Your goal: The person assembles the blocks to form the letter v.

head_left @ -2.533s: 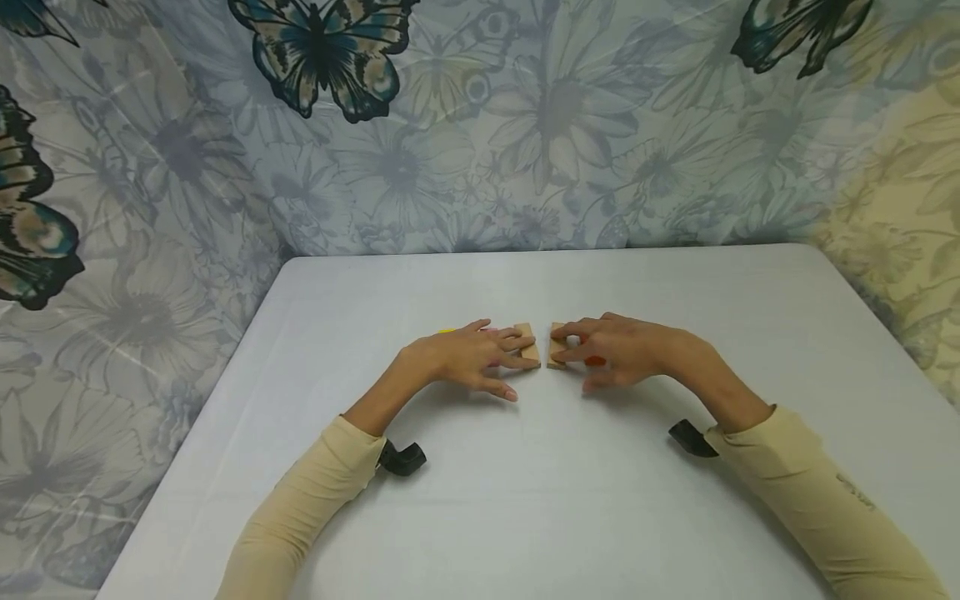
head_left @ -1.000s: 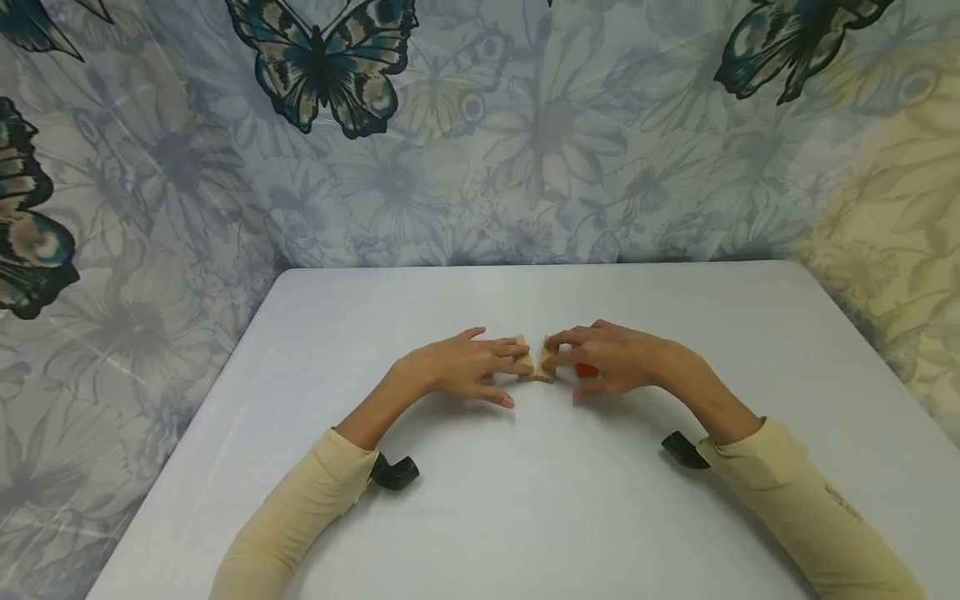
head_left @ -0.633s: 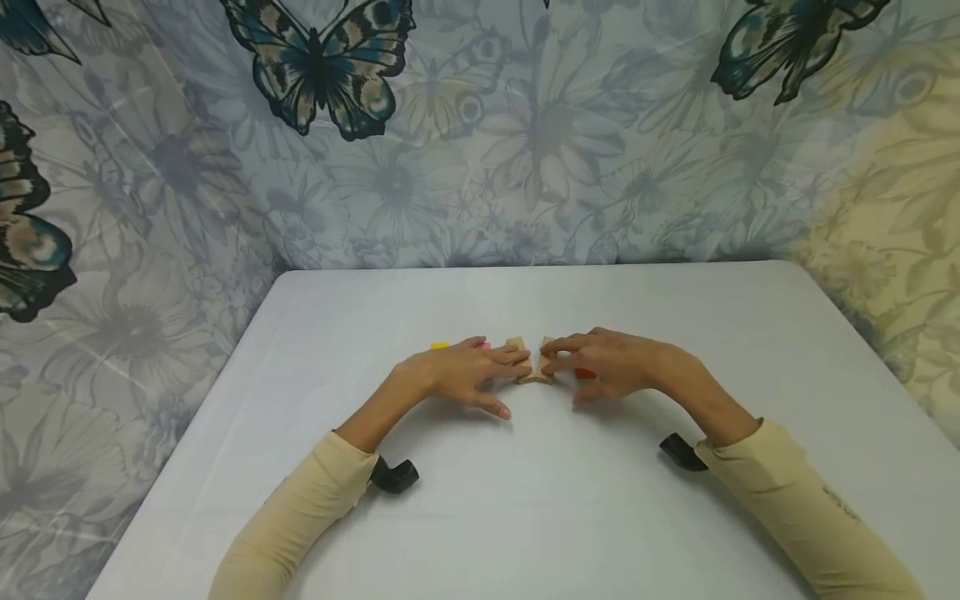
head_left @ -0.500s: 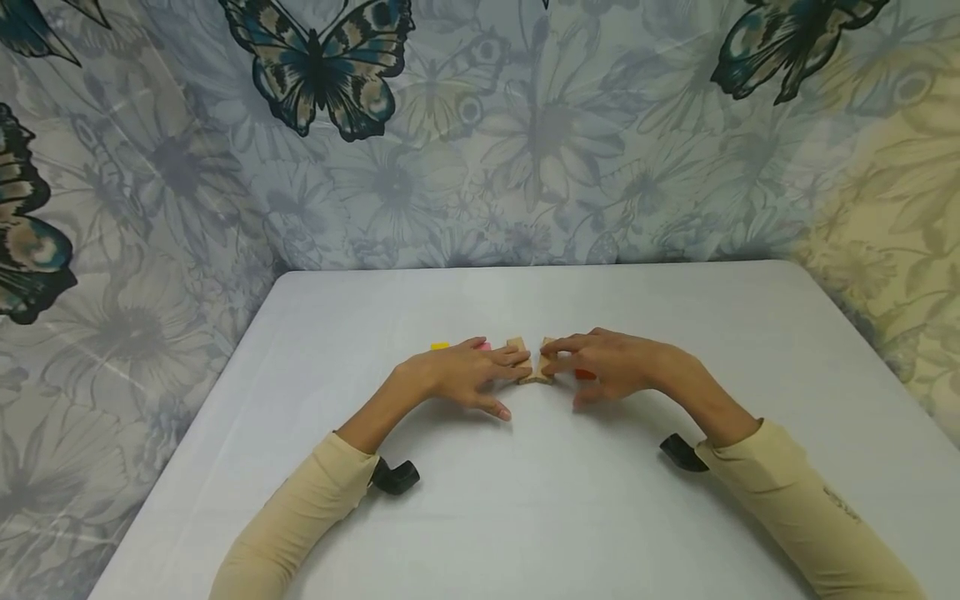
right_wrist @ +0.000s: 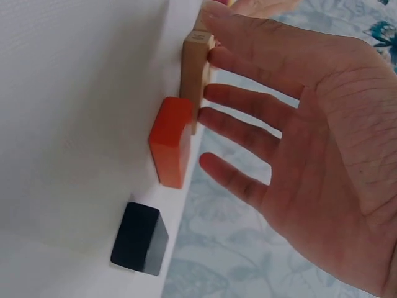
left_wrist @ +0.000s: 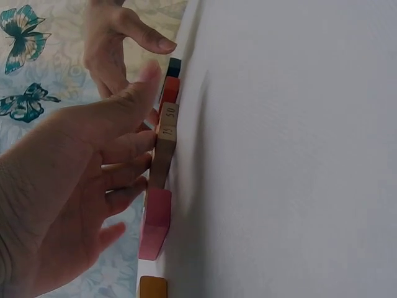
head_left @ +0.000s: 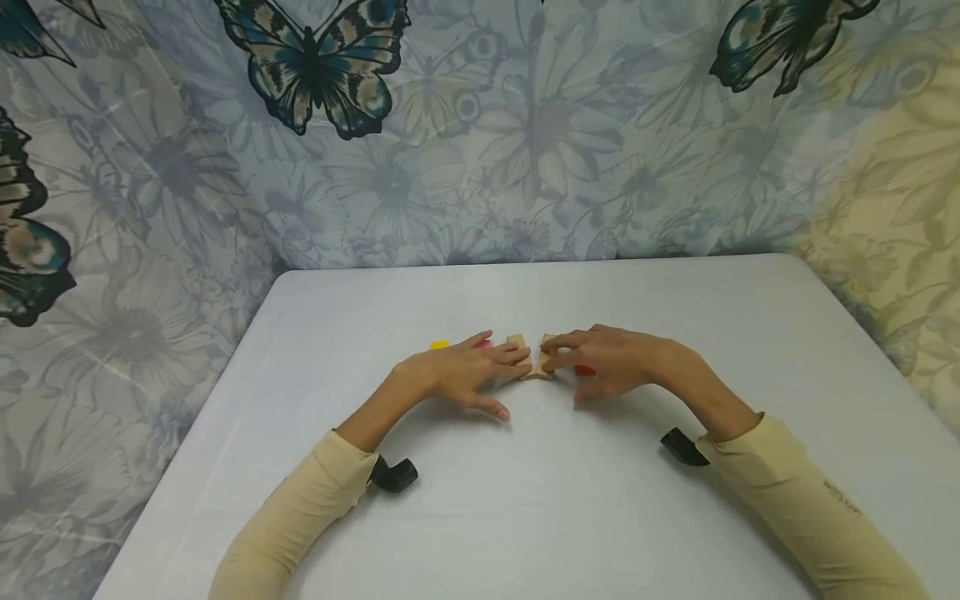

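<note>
Left hand (head_left: 465,372): fingers open, nearly straight, tips on left wooden block (left_wrist: 164,158); right hand (head_left: 617,358) the same on right wooden block (right_wrist: 193,71), nothing gripped. Both on tabletop (head_left: 525,500), near ends touching; pink block (left_wrist: 156,220) beside the left one, orange block (right_wrist: 166,146) beside the right.

Dim, diffuse light; soft shadows across tabletop (head_left: 540,508)

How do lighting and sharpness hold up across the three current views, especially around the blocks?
Head: soft shadows beside the sleeves on the white tabletop, no harsh glare; left wrist: dimmer, with a shadow band along the row, yet digits show on the wooden blocks; right wrist: broad soft shadow on the tabletop, orange block clearly outlined, wood markings too small to read.
</note>
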Tool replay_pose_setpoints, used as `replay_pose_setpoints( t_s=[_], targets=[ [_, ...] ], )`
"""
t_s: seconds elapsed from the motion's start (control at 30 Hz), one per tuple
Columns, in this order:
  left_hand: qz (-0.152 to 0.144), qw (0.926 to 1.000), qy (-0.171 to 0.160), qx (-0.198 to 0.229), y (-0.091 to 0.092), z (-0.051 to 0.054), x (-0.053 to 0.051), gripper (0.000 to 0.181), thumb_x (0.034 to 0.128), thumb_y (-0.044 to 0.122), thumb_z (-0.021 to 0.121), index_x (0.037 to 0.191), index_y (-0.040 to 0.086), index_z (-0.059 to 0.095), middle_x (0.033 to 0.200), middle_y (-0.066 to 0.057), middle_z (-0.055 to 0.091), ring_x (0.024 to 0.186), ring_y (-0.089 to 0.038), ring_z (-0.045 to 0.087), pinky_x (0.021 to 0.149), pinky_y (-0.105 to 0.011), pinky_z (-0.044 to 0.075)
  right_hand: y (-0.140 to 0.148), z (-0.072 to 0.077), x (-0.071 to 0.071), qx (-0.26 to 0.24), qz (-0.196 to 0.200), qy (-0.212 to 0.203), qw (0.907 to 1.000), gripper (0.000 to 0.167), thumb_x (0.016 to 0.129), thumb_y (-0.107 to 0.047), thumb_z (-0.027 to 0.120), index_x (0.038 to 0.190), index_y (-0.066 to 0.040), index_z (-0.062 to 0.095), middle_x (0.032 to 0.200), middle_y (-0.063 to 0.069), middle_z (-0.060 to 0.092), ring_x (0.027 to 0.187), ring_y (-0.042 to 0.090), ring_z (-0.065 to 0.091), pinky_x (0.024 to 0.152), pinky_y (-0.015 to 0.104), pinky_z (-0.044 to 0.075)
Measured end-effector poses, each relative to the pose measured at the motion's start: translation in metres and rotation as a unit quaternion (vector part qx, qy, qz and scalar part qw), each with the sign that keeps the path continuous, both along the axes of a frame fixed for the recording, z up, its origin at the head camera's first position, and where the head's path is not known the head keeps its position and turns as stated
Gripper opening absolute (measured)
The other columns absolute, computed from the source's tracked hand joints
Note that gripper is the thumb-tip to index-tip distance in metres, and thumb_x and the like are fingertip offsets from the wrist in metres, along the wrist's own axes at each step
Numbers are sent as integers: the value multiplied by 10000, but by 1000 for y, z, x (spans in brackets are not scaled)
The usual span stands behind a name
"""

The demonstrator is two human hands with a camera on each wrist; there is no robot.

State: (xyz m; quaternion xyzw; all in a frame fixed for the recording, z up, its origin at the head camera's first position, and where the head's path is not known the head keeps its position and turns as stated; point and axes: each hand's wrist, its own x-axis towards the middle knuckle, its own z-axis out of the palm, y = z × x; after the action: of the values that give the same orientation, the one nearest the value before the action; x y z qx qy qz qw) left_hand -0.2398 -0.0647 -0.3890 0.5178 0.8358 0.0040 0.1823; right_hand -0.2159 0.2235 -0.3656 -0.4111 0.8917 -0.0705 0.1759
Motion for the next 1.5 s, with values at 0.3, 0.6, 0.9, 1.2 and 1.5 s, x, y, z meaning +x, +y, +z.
replay_pose_setpoints(
  t_s=[0.3, 0.6, 0.9, 1.2, 1.5],
  targets=[
    [-153, 9994, 285, 129, -3, -10, -2, 954, 1014, 724, 433, 1698, 187, 39, 1788, 21, -63, 1663, -166, -78, 1347, -500, -114, 18, -1, 3, -262, -45, 114, 9996, 918, 957, -508, 719, 1668, -138, 271, 1767, 96, 195, 1636, 352, 209, 1304, 631, 203],
    [-87, 9999, 109, 12, -7, -14, -3, 932, 1027, 709, 417, 1695, 171, 53, 1783, 6, -19, 1663, -147, -6, 1337, -524, -135, 16, -11, 5, -134, 263, 152, 9994, 928, 971, -603, 643, 1659, -95, 283, 1761, 121, 208, 1628, 347, 232, 1297, 628, 214],
    [19, 10000, 63, -6, -8, -9, -4, 953, 1007, 732, 440, 1696, 195, 59, 1782, 31, -13, 1662, -134, -7, 1335, -513, -145, 13, -11, 5, -18, 258, 159, 9995, 895, 955, -534, 706, 1629, -65, 350, 1747, 144, 236, 1608, 348, 290, 1287, 622, 254],
    [50, 9999, 107, -125, -9, -9, 1, 964, 998, 752, 430, 1694, 193, 67, 1782, 16, 3, 1662, -134, 22, 1311, -515, -205, 11, -13, 7, 5, 243, 114, 9996, 907, 945, -556, 709, 1626, -70, 360, 1745, 148, 243, 1601, 347, 305, 1280, 621, 268],
    [118, 9998, 115, -91, -8, -9, 2, 965, 994, 752, 441, 1694, 200, 70, 1779, 35, 1, 1659, -125, 25, 1310, -518, -206, 10, -13, 7, 150, 200, 97, 9996, 923, 934, -533, 736, 1643, -104, 329, 1762, 102, 203, 1620, 308, 271, 1300, 587, 256]
  ],
)
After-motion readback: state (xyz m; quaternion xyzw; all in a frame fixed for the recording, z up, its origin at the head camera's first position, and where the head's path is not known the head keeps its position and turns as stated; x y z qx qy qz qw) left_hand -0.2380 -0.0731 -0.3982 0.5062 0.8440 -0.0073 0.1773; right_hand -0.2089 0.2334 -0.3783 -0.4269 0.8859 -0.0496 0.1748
